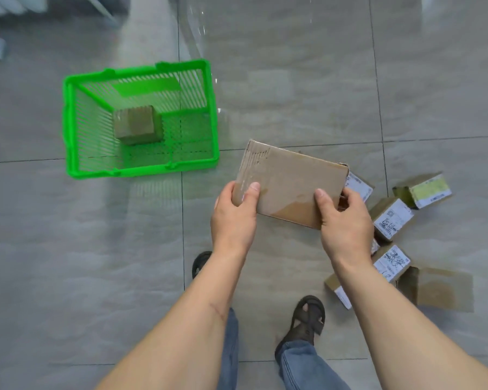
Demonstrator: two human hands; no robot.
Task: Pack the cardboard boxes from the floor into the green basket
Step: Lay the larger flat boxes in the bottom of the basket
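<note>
Floor (293, 80) of glossy grey tiles is filling the view, seen from above by a standing person in jeans and dark sandals. Sitting on it at upper left is the green basket (71, 130), a slatted plastic one, and it is holding one small cardboard box (135, 125) near its back left corner. To the right of the basket, and apart from it, a flat brown box (288, 181) is being held in the air, tilted, one corner pointing towards the basket. Both hands are grasping it — the left hand (233, 218) is gripping its near left corner, thumb on top, while the right hand (345, 223) is gripping its near right edge, thumb on top and fingers curled beneath. Lying on the floor at right, partly hidden behind the right forearm, is a loose cluster of smaller boxes (392, 220) — several are bearing white printed labels, one a yellowish label.
</note>
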